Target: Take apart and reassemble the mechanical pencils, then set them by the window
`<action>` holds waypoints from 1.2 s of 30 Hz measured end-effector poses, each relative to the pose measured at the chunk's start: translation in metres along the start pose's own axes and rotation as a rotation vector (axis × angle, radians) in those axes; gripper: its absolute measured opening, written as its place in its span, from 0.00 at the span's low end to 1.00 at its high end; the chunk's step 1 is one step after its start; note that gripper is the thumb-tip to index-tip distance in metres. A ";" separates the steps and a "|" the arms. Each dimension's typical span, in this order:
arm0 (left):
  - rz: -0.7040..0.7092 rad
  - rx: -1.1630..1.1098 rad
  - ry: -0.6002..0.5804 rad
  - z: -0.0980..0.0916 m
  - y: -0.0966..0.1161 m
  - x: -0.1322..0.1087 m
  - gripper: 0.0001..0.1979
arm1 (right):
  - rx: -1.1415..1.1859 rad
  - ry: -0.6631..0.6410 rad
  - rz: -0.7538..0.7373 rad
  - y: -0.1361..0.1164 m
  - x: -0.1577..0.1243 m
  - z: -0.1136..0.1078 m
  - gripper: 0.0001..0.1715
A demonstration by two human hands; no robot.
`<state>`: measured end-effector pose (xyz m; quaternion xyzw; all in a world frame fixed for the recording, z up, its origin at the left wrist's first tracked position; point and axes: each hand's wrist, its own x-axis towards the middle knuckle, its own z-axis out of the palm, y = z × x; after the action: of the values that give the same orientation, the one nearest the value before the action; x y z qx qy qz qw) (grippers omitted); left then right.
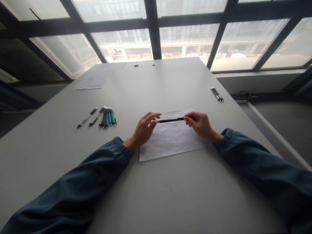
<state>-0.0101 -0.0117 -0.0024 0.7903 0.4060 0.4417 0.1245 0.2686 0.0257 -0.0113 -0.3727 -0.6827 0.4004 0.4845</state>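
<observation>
A black pen (170, 120) is held nearly level above a sheet of paper (175, 143) that bears faint marks. My right hand (200, 124) pinches the pen's right end between thumb and fingers. At the pen's other end, my left hand (145, 128) has its thumb and fingers apart around the tip. Whether the left thumb touches the tip, I cannot tell. Part of the paper lies hidden under both hands.
On the left lie several pens with coloured barrels (106, 117) and a separate clear-and-black pen (87, 117). A few dark pens (217, 94) rest near the right edge of the white table (156, 195). More papers (94, 79) lie at the far left, before the windows.
</observation>
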 end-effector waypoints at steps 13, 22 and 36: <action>0.156 0.087 0.117 0.002 0.003 0.001 0.14 | -0.002 0.011 0.007 0.001 0.001 -0.001 0.21; 0.124 0.054 0.033 -0.001 0.007 0.000 0.12 | 0.027 -0.038 0.007 0.002 0.000 -0.001 0.20; -0.034 0.036 0.011 0.001 0.006 -0.003 0.13 | 0.030 -0.029 -0.028 -0.004 0.000 0.001 0.20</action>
<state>-0.0067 -0.0177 -0.0008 0.7828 0.4279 0.4368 0.1156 0.2677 0.0237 -0.0078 -0.3499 -0.6888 0.4091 0.4855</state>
